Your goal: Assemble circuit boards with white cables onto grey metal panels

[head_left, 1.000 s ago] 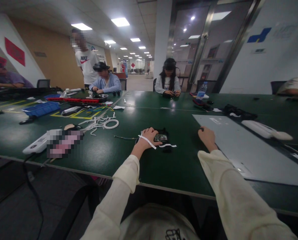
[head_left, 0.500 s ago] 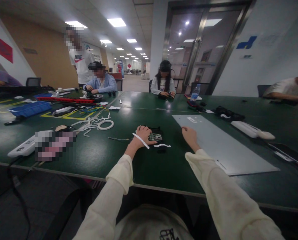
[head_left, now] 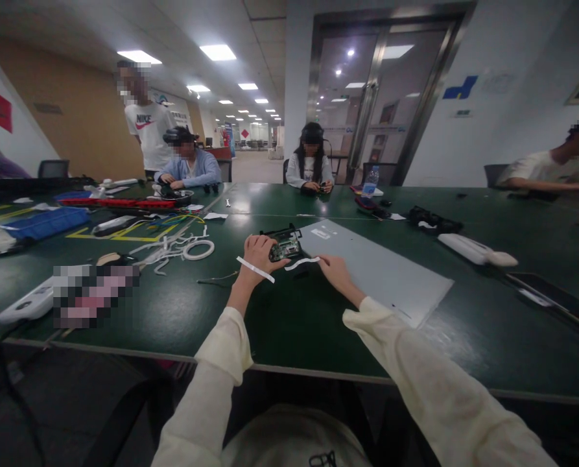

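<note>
My left hand (head_left: 260,258) is wrapped round the left side of a black-framed device with a green circuit board (head_left: 286,248), which sits tilted, its far edge raised. A white strip (head_left: 255,269) lies across the back of my left wrist. My right hand (head_left: 336,275) has its fingers closed at the right end of a second white strip (head_left: 301,263), which stretches towards my left thumb in front of the board. My right fingertips are partly hidden. A thin cable (head_left: 218,279) lies left of my left hand. A grey sheet (head_left: 386,272) lies just beyond my right hand.
On the left are a white power strip (head_left: 36,301), tangled white cords (head_left: 165,250) and a blue tray (head_left: 46,222). A bottle (head_left: 369,181) stands at the far right, with a white object (head_left: 469,248) nearer. Several people are around the green table (head_left: 172,318).
My right hand has moved left from the grey sheet to the white strip's end. The board device is now tilted up in my left hand. The grey sheet has shifted left and turned.
</note>
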Motion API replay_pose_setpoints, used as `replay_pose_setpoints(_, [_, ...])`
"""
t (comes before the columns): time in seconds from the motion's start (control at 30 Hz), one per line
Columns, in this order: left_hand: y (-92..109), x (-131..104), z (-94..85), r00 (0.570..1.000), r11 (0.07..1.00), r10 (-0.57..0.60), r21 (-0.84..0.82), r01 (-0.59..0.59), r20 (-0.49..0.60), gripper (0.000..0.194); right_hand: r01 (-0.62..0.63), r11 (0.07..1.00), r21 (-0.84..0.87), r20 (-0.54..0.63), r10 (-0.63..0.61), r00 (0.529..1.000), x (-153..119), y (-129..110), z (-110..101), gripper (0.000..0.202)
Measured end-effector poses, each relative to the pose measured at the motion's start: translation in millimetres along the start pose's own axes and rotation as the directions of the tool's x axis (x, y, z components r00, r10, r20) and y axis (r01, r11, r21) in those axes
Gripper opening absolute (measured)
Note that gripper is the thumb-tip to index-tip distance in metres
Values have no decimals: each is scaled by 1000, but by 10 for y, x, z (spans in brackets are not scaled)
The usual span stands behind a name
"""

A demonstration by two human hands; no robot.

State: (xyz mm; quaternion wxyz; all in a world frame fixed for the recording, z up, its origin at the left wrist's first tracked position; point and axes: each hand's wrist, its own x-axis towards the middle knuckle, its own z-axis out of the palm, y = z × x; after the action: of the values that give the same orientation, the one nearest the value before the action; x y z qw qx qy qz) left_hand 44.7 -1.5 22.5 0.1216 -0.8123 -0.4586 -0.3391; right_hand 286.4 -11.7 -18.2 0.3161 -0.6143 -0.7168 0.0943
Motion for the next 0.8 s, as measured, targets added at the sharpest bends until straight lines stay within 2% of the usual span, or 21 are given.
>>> replay_pose_setpoints(0.2, [-21,14,-51,982,993,-91,64,103,-164,44,214,970,111,87,-224,971,-232,-342,94,38])
replay_pose_setpoints(0.37, [-78,13,-11,963,984,-150,59,167,-226,45,417,872,255,136,-459,878,-465,-654,108,33])
replay_pose_setpoints(0.57, [-27,9,38,972,984,-163,38,172,-166,43,551,777,305,186,-616,766,-602,-832,133,28])
replay_pose_setpoints(0.8, [85,-4,143,996,995,-91,33,91,9,41,631,690,354,209,-716,666,-652,-903,118,25])
